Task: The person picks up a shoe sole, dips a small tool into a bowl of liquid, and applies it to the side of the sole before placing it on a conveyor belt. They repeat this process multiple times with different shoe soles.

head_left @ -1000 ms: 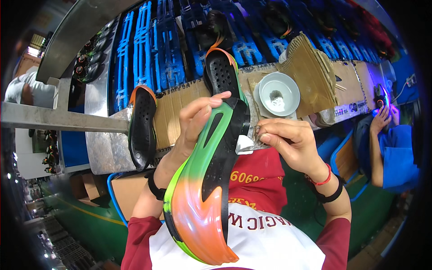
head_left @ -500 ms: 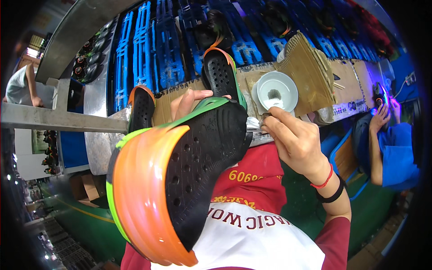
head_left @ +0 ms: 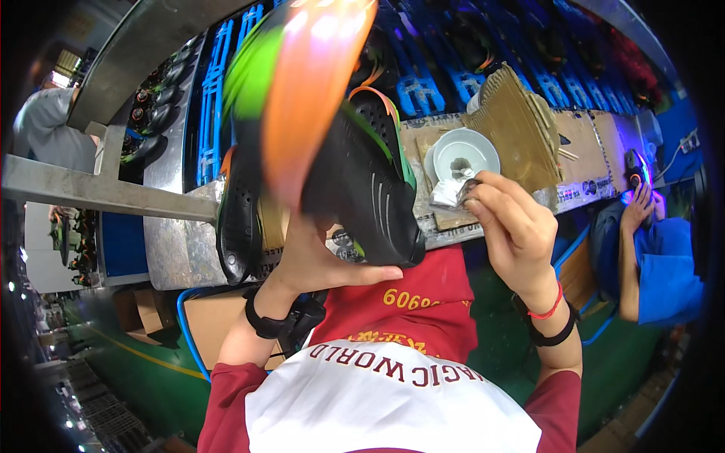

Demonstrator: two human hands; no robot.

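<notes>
My left hand [head_left: 321,260] is closed round a black clog-style slide sandal [head_left: 362,189], thumb along its lower edge. The sandal is tilted up and its orange strap [head_left: 313,90] is smeared by motion, bright green beside it. My right hand [head_left: 517,226] pinches a crumpled white cloth [head_left: 451,192] with a small dark piece at the fingertips; its kind I cannot make out. Just beyond these fingertips is a white bowl [head_left: 483,137] with pale contents. Behind the held sandal, another slide [head_left: 375,113] lies on the bench, and a black one [head_left: 243,219] lies to its left.
A bent cardboard sheet [head_left: 521,140] stands beside the bowl. Blue racks [head_left: 423,94] line the bench's far side. A metal bar [head_left: 113,195] crosses at left. A co-worker in a blue sleeve [head_left: 668,264] handles a shoe at far right; another person [head_left: 57,128] is at far left.
The sandal has swung up and away from me, its strap end now at the top, showing its outer side. My right hand has moved slightly right with the white cloth.
</notes>
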